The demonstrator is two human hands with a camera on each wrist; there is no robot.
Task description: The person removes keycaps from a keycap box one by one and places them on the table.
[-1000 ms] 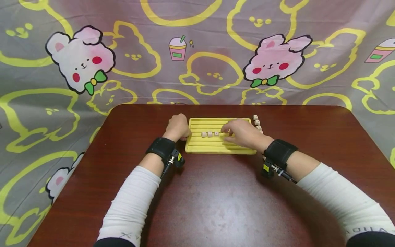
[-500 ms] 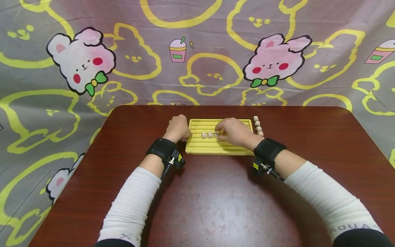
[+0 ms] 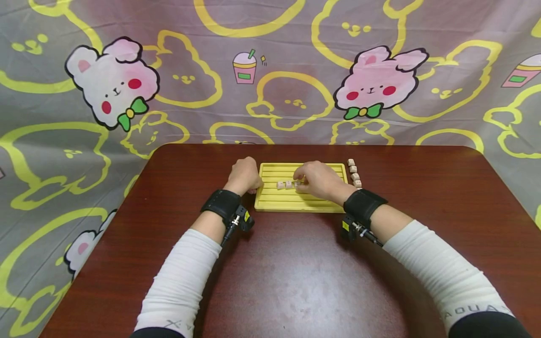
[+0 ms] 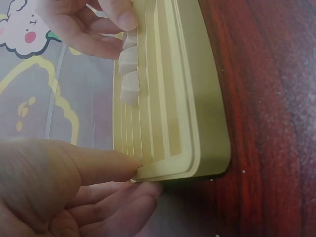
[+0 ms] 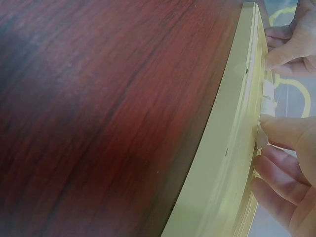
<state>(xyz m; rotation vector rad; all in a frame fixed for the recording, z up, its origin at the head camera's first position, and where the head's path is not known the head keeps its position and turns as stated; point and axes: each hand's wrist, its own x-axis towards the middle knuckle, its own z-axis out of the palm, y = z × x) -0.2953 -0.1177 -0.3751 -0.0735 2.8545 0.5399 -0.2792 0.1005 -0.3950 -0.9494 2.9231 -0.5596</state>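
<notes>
A yellow ridged tray (image 3: 270,203) lies on the table. My left hand (image 3: 244,176) pinches its left end, thumb on the rim and fingers underneath, as the left wrist view shows (image 4: 98,182). Small off-white cubes (image 3: 280,185) with dark marks stand in a row along a middle groove. At the row's right end, my right hand (image 3: 319,179) pinches a cube (image 5: 261,138) between thumb and fingers, partly hidden by them. In the left wrist view, the right thumb (image 4: 128,19) is close against the row; the nearest cube (image 4: 130,88) shows plainly.
Several more cubes (image 3: 355,177) stand in a line on the brown table (image 3: 287,272), just beyond the tray's right end. A patterned cloth (image 3: 287,56) hangs behind the table's far edge.
My right hand has moved left over the tray to the right end of the cube row, now partly covering the third cube. My left hand has stayed at the tray's end.
</notes>
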